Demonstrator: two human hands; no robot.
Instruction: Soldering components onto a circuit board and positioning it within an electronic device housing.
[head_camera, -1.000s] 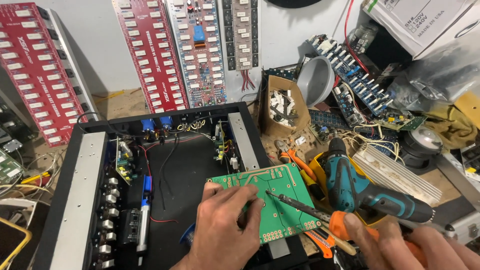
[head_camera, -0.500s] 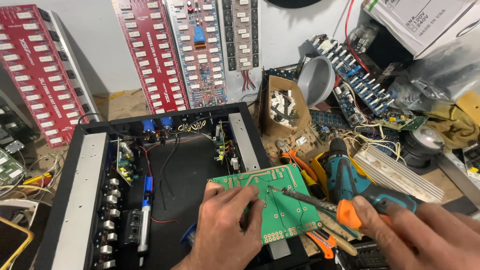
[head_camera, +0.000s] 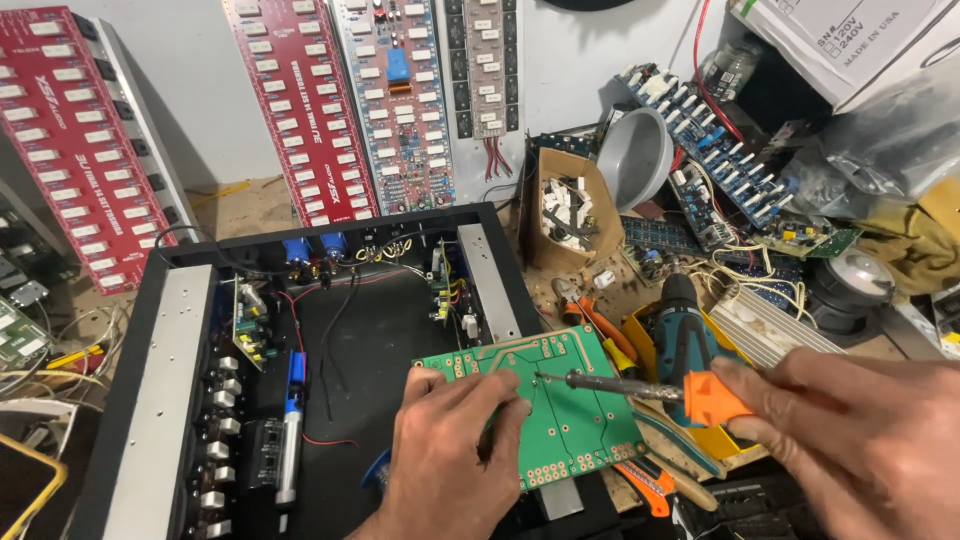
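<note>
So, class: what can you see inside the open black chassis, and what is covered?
Inside the black chassis: blue capacitors, small green boards, black and red wires. The green circuit board and left hand cover its lower right corner.

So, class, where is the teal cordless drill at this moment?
In the head view, the teal cordless drill stands right of centre on the cluttered bench, just right of the green circuit board and behind the orange-handled soldering iron held in the right hand.
</note>
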